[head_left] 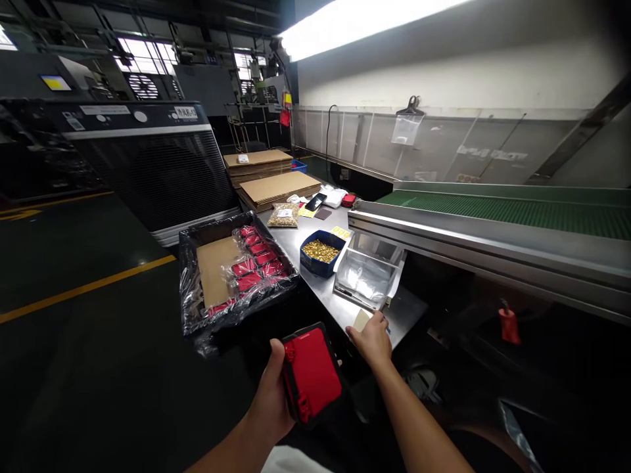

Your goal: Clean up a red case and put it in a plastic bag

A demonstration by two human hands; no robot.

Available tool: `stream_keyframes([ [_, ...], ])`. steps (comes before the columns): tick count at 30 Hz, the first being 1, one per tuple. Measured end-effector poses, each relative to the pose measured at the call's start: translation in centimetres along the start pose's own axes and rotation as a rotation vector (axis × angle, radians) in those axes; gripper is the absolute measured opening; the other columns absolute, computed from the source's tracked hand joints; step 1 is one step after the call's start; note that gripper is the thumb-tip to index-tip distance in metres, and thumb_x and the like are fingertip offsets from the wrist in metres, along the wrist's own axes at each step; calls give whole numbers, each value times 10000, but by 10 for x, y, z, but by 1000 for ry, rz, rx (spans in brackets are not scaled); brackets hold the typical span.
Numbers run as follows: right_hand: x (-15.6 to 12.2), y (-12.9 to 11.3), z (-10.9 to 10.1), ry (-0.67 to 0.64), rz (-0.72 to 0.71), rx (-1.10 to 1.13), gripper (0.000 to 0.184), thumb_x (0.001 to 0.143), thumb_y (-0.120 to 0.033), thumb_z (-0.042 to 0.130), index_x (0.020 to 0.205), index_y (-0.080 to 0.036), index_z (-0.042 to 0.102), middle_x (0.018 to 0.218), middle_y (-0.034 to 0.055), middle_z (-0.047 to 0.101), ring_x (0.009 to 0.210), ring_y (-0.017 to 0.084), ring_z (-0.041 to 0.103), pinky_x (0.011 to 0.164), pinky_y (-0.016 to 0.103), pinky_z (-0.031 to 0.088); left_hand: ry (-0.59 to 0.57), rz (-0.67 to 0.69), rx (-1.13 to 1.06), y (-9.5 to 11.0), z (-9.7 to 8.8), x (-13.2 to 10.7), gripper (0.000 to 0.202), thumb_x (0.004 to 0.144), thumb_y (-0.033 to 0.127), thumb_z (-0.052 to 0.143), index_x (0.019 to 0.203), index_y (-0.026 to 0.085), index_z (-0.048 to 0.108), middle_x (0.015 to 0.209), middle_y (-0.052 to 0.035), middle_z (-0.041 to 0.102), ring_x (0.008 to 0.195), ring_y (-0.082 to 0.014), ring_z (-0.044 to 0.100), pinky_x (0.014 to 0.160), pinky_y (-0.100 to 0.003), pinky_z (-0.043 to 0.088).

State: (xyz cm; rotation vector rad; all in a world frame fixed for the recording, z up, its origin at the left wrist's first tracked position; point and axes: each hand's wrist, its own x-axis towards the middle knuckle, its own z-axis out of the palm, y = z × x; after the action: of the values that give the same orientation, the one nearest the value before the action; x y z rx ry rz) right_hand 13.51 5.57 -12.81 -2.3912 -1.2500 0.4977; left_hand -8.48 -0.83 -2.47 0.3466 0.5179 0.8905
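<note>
My left hand is wrapped round a red and black plastic case, held tilted in front of me with its red face up. The case has latch-like red parts along its left side. At the near end of the metal table, my right hand is closed on a small beige flat piece, which shows between thumb and fingers. A bit of blue shows by its fingertips, too small to name. Just beyond that hand is a clear-fronted tray with plastic bags. Behind it a dark blue bin holds small brass-coloured parts.
To the left, a plastic-lined black crate holds cardboard and several wrapped red cases. Farther back are a bag of brass parts, a phone and stacked cardboard. A green conveyor runs along the right.
</note>
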Motion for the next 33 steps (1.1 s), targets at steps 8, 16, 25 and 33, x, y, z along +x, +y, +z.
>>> stream_keyframes([
  [8,-65,-8,-54,-114,-160,514,346,879,-548,560,973,-215,559,834,64,673,734,246,667,635,330,564,156,51,-33,6,-2,3,886,769,795,562,1361,137,505,1135,-196,667,949,-384,675,774,-451,581],
  [16,-139,-50,-107,-178,-672,812,153,879,-215,670,1028,-243,646,924,22,674,801,164,647,702,263,547,175,16,-57,-5,2,15,814,803,762,560,1356,165,526,1003,-138,685,922,-306,662,793,-378,558],
  [25,-130,-50,-103,-75,-790,680,97,885,-169,652,960,-230,646,861,10,656,787,173,578,713,333,455,216,108,177,-14,6,15,754,857,704,551,1336,121,544,1037,-149,673,927,-308,651,766,-359,547],
  [33,-130,-45,-103,-57,-808,673,97,890,-175,632,971,-226,647,875,20,664,791,183,590,719,335,455,229,74,254,-15,9,17,707,898,668,517,1337,114,539,998,-134,684,894,-274,658,750,-325,546],
])
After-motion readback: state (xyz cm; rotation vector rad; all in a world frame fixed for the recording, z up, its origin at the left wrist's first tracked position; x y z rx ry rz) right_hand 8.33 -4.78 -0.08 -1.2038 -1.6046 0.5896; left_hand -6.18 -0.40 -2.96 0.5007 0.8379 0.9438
